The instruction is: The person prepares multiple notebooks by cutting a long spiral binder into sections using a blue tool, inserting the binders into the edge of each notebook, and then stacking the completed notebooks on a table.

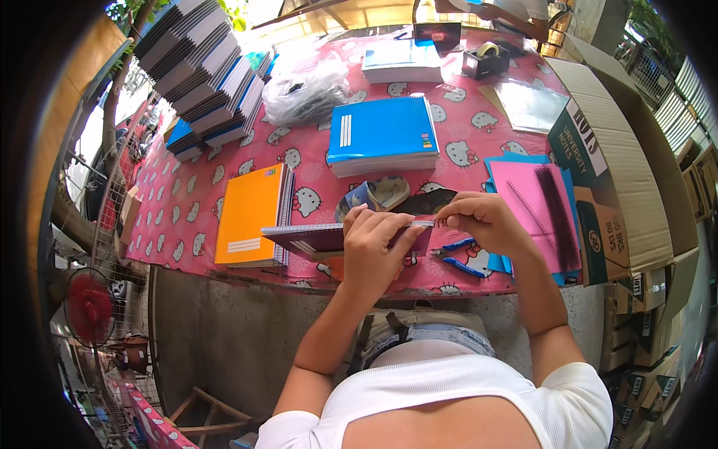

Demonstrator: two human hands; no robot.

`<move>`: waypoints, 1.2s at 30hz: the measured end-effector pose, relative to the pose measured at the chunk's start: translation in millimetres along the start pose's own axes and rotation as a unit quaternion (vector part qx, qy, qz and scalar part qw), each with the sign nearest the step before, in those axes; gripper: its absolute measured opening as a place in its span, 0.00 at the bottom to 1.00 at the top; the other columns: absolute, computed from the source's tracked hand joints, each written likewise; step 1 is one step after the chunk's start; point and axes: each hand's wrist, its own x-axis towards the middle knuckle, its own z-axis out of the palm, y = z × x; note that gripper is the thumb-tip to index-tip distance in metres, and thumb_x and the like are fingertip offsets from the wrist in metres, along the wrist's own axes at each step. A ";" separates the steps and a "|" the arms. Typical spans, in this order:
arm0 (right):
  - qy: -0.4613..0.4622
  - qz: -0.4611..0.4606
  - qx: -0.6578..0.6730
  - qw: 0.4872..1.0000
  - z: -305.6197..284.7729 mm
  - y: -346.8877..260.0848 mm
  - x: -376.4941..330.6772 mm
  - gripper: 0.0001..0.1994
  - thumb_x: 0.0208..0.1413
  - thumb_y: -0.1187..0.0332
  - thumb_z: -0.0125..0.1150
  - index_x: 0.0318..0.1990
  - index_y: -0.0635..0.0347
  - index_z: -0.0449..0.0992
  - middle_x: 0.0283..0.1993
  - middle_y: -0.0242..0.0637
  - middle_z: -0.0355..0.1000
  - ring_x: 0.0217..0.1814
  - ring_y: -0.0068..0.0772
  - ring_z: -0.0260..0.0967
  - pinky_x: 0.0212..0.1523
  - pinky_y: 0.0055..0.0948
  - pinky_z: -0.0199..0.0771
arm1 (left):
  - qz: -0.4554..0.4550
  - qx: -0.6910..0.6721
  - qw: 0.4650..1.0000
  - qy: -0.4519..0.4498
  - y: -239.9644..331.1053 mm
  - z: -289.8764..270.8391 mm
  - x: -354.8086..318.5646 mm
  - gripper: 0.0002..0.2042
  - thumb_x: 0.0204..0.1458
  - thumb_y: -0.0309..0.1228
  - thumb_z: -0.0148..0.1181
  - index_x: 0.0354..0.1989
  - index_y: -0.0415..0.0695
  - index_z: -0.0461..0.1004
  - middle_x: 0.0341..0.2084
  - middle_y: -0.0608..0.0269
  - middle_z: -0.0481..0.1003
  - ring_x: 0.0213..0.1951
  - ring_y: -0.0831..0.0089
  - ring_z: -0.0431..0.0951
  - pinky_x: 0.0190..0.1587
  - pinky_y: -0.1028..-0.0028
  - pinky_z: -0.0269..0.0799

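My left hand (pixel 372 243) grips a dark purple spiral notebook (pixel 299 238), held edge-up just above the table's near edge. At the notebook's right end my right hand (pixel 473 213) has its fingers pinched together; what lies between the fingertips is too small to make out. Blue-handled cutting pliers (pixel 465 268) lie on the table below my right hand. Behind the notebook sits a patterned cloth item (pixel 374 194) with a dark opening. To the right, a black spiral coil (pixel 559 217) and a thinner coil (pixel 529 213) rest on pink sheets (pixel 516 179) over blue ones.
Left stands a stack of orange notebooks (pixel 250 213); beyond my hands, a blue notebook stack (pixel 385 135). Tall notebook piles (pixel 202 82), a plastic bag (pixel 307 93) and a tape dispenser (pixel 485 61) stand farther back. An open carton (pixel 621 165) borders the right. Another person's arm (pixel 512 19) shows across the table.
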 end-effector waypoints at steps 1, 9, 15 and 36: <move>-0.019 0.074 0.010 0.997 1.3 -10.7 2.7 0.09 0.49 0.73 0.64 0.40 0.57 0.79 0.32 0.36 0.72 0.34 0.28 0.71 0.31 0.28 0.69 | -0.002 0.005 1.000 -0.001 -0.9 -1.0 -1.0 0.08 0.46 0.35 0.66 0.29 0.44 0.79 0.26 0.64 0.79 0.33 0.67 0.77 0.52 0.64 0.62; 0.068 -0.058 -0.226 0.970 23.0 -26.4 -5.8 0.08 0.52 0.71 0.60 0.40 0.57 0.72 0.32 0.39 0.69 0.35 0.46 0.71 0.30 0.40 0.69 | -0.009 0.046 0.999 -0.008 1.0 -7.2 -3.8 0.09 0.41 0.34 0.69 0.32 0.49 0.80 0.30 0.70 0.78 0.38 0.73 0.75 0.56 0.60 0.53; 0.061 -0.093 -0.237 0.965 25.5 -29.8 -0.9 0.07 0.50 0.72 0.62 0.35 0.59 0.72 0.32 0.38 0.68 0.31 0.45 0.70 0.27 0.37 0.68 | -0.018 0.032 0.999 -0.016 -1.6 -5.6 -10.1 0.09 0.41 0.33 0.69 0.32 0.50 0.81 0.29 0.71 0.78 0.37 0.73 0.75 0.57 0.61 0.53; -0.166 -0.085 -0.457 0.870 92.6 140.7 109.9 0.24 0.40 0.61 0.69 0.43 0.62 0.67 0.42 0.48 0.72 0.44 0.52 0.73 0.41 0.45 0.76 | -0.011 0.083 0.996 0.029 -5.0 -17.4 -23.3 0.16 0.35 0.37 0.73 0.33 0.48 0.78 0.27 0.70 0.77 0.35 0.71 0.75 0.57 0.59 0.56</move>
